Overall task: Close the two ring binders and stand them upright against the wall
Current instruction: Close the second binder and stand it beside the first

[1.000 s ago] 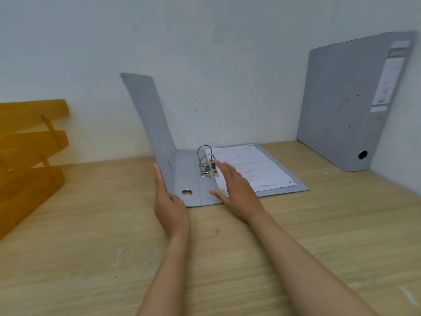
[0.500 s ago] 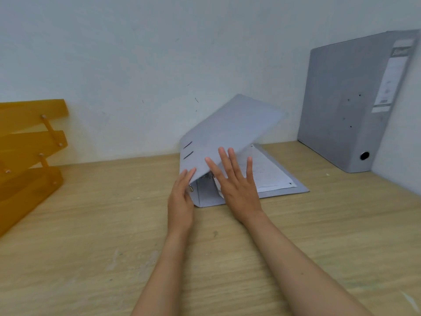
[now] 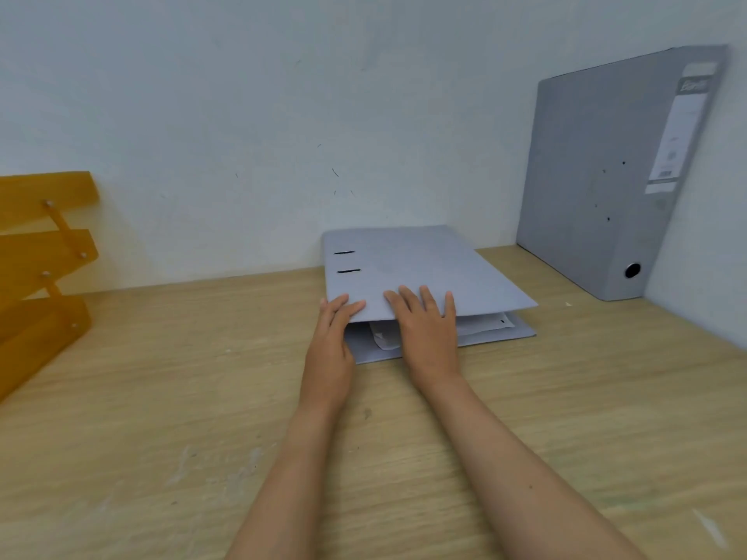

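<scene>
A grey ring binder lies flat on the wooden desk near the back wall, its cover folded down over white papers that show at the near edge. My right hand rests flat, fingers spread, on the cover's near edge. My left hand touches the binder's near left corner at the spine, fingers on the cover. A second grey ring binder stands upright at the far right, leaning against the wall, spine label and finger hole facing me.
An orange stacked letter tray stands at the left edge of the desk. The white wall runs along the back and meets a side wall at the right corner.
The flat binder's cover swung from upright on the left over to the right and down onto the papers. Both hands followed it and now lie on the cover.
</scene>
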